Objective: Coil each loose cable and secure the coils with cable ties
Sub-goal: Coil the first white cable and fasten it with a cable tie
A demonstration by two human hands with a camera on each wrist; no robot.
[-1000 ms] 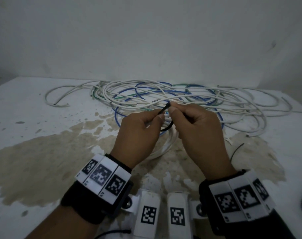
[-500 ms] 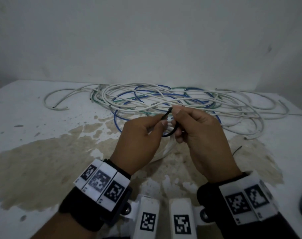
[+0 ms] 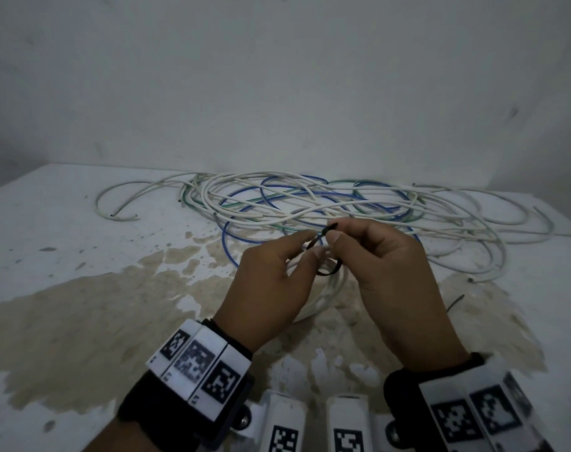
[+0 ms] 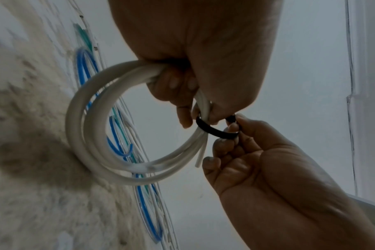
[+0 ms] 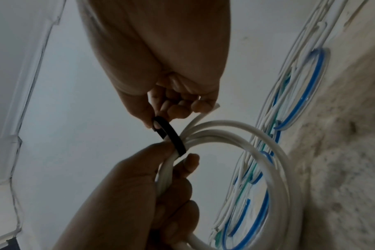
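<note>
White coil [image 4: 90,135], springy and light by our judgement, hangs above the table [image 3: 65,223], our left hand [image 3: 271,288] curled round its gathered turns. Our right hand [image 3: 398,275] pinches the black cable tie [image 4: 216,131] looped around them. We judge the slick strap best gripped at its tail.

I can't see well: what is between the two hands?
In the left wrist view, a black cable tie looped round the white coil spans from the left hand to the right hand.
</note>
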